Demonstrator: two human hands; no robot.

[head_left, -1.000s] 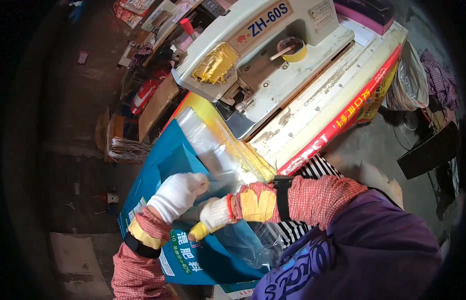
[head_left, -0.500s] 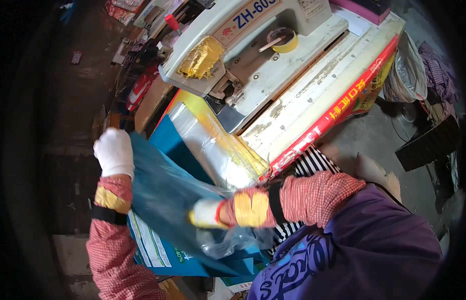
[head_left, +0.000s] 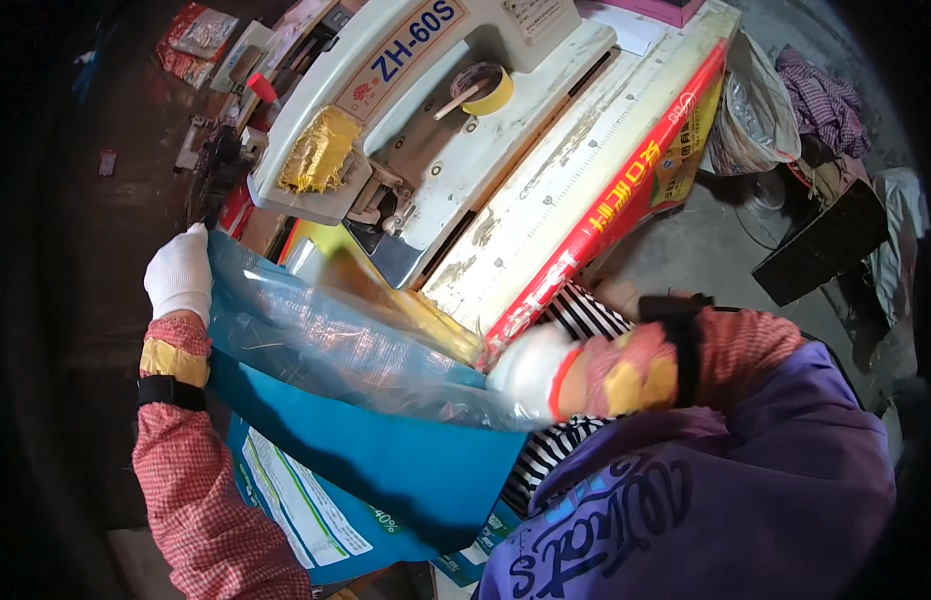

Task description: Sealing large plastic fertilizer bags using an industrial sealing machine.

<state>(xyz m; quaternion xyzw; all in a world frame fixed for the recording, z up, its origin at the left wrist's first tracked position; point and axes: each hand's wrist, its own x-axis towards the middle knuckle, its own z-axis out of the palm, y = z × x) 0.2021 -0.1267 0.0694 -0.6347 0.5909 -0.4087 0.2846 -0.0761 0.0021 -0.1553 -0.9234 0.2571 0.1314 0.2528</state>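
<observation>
A blue woven sack (head_left: pixel 376 440) hangs across in front of me, with a clear plastic liner (head_left: pixel 356 345) along its upper edge. White-gloved, my left hand (head_left: pixel 180 274) is closed on the sack's upper left corner. My right hand (head_left: pixel 534 378), also gloved and blurred by motion, is at the other end of the mouth, where the liner runs into its closed fingers; the fingertips are hidden. Just beyond the sack stands a pale sewing machine (head_left: pixel 356 100), its head patched with yellow woven cloth (head_left: pixel 324 150).
A roll of yellow tape (head_left: pixel 494 92) with a stick in it rests on the machine bed. The white worktable (head_left: pixel 526 215) has a red and yellow wrapped edge (head_left: pixel 626 200). Printed blue sacks (head_left: pixel 306 500) lie below. An open white bag (head_left: pixel 751 110) and a dark box (head_left: pixel 821 245) are at right.
My right hand has moved right and up from over the sack to the end of its mouth. The sack and liner now stretch between both hands. The view has shifted.
</observation>
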